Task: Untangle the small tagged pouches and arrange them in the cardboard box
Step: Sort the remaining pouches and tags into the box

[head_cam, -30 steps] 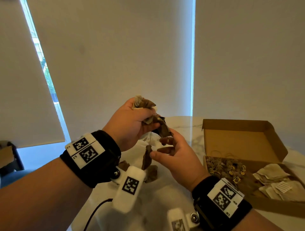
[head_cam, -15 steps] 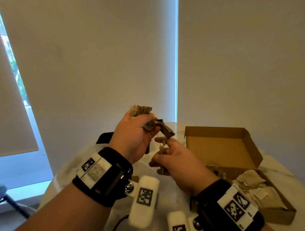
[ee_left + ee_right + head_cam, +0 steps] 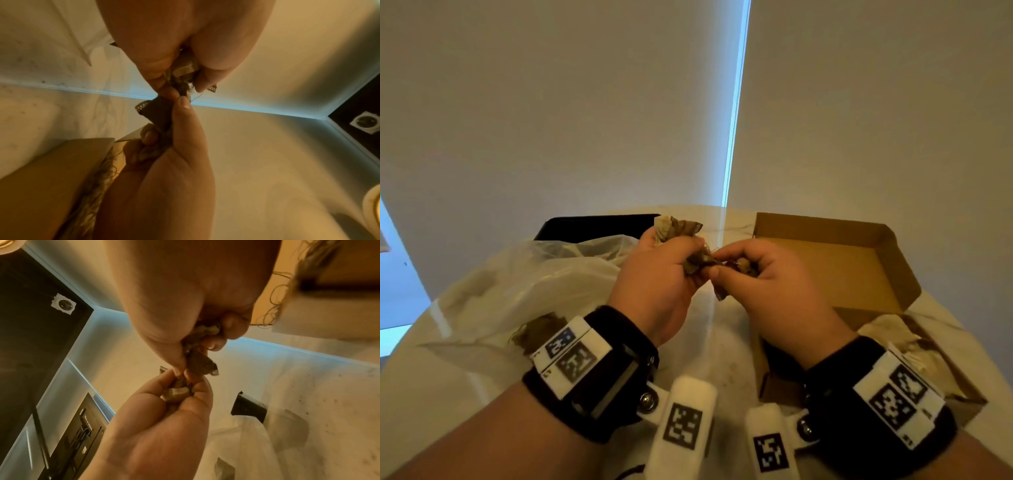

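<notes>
Marble table (image 3: 482,370) carries cardboard box (image 3: 852,260), before pale blinds (image 3: 551,102).

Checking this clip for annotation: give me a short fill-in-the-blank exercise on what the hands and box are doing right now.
1. Both hands, left hand and right hand, grip one clump of tangled ____.
2. The cardboard box lies on the person's ____ side.
3. The box's lid stands ____.
4. A clear ____ bag lies on the table.

Missing words: pouches; right; open; plastic
</notes>
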The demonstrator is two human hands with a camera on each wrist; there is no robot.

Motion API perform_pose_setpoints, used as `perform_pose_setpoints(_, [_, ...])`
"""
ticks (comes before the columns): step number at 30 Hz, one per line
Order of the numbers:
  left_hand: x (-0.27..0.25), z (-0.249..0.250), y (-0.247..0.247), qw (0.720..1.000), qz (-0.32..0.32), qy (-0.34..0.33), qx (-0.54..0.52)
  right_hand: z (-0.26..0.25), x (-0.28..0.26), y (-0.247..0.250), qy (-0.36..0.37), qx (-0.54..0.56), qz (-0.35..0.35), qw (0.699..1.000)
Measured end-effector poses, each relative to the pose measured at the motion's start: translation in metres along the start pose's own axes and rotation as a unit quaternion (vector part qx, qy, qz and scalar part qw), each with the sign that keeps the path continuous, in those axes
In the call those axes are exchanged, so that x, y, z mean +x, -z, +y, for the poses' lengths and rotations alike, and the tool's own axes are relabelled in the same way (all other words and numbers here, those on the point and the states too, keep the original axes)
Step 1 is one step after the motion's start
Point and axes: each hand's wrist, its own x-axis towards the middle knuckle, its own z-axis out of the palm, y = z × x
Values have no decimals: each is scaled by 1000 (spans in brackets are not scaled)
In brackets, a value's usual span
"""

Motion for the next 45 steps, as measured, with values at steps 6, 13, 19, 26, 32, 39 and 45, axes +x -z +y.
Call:
perform_pose_setpoints(6, [-8, -9, -3, 998, 6, 43, 41, 1, -2, 7, -12, -11, 21, 1000])
perform_pose_setpoints(13, [-6, -13, -7, 989, -19, 138, -41, 2, -3, 6, -39, -57, 4, 998])
perform_pose_setpoints(19, [-14, -6, -8, 976, 7, 207, -66, 1, -8, 6, -64, -59, 2, 996])
perform_pose_setpoints(26, [-16, -10, -4, 967, 45, 235, -86, -10, -13, 5, -54, -61, -4, 997])
perform_pose_setpoints(32, [-13, -4, 0, 968, 80, 224, -80, -13, -14, 9, -101, 0, 6, 995])
perform_pose_setpoints(39, [-11, -6, 2, 967, 95, 230, -45, -19, -12, 16, -143, 185, 20, 972])
perform_pose_setpoints(45, [-10, -10, 0, 970, 81, 229, -11, -20, -10, 18, -106, 290, 57, 949])
